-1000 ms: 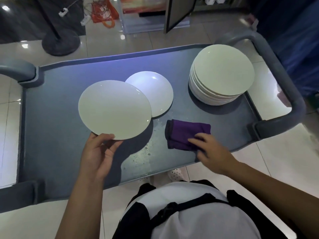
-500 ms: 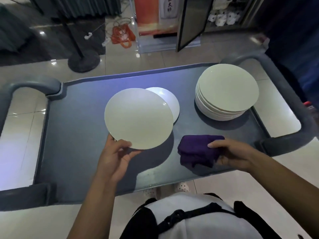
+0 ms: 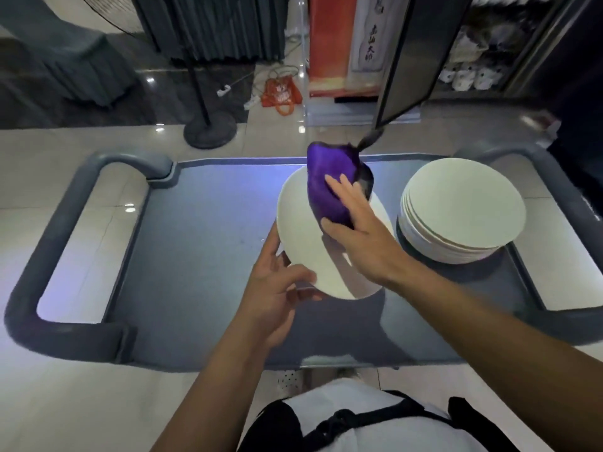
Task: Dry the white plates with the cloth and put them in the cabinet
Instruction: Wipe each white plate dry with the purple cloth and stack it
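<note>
Purple cloth [image 3: 329, 187], bunched, lies against the upper face of a white plate [image 3: 306, 243] and is pressed there by the right hand [image 3: 355, 230]: fingers extended over the fabric, thumb at the cloth's lower edge. One dark corner of the cloth sticks up past the plate's far rim. The plate is held tilted above the cart's grey surface [image 3: 195, 256], not resting on it. The left hand [image 3: 277, 288] grips the plate at its lower left rim, thumb curled over the near face, remaining fingers behind the plate and out of sight. A shadow of the plate falls on the surface directly below it. A stack of white plates [image 3: 456, 213] rests on the right part of the same surface, just beside the held plate and apart from it. The cart has rounded grey handles, a left handle [image 3: 62, 243] and a right one, partly visible. Beyond the cart, on the tiled floor, stand a dark pole on a round base [image 3: 208, 128] and an orange bag [image 3: 280, 94]. A cabinet with an open glass door [image 3: 411, 57] is at the upper right; its contents are too blurred to identify.
</note>
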`<state>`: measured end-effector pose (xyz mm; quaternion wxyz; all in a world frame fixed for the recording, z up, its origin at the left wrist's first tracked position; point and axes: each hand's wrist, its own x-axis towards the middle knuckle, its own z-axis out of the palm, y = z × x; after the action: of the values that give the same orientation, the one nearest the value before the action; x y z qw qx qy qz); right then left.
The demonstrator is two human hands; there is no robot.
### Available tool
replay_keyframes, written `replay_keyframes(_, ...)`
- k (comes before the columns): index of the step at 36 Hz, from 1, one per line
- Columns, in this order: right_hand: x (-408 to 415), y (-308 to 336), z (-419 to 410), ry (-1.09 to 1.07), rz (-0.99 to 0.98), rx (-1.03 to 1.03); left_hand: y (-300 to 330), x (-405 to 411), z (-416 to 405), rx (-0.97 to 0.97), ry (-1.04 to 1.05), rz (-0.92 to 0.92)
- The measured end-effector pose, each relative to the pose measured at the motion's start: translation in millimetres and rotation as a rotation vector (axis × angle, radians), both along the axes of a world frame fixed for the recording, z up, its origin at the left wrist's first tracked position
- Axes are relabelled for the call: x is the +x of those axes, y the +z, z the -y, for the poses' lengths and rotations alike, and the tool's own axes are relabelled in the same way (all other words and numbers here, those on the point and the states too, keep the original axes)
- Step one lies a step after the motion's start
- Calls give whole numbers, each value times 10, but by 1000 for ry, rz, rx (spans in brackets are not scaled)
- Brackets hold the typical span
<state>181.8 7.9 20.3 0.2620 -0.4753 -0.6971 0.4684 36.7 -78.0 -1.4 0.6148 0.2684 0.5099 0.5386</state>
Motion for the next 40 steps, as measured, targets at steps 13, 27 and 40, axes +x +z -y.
replay_keyframes(13,-423,92,63,79,-120,1,187,-236,111,104,31,-46)
replay_keyframes(27,-381,163,370,477,-25,-7,199,-500,124,114,180,426)
replay_keyframes(40,101,-23,601,186,117,-64,122,-724,-12,187,128,178)
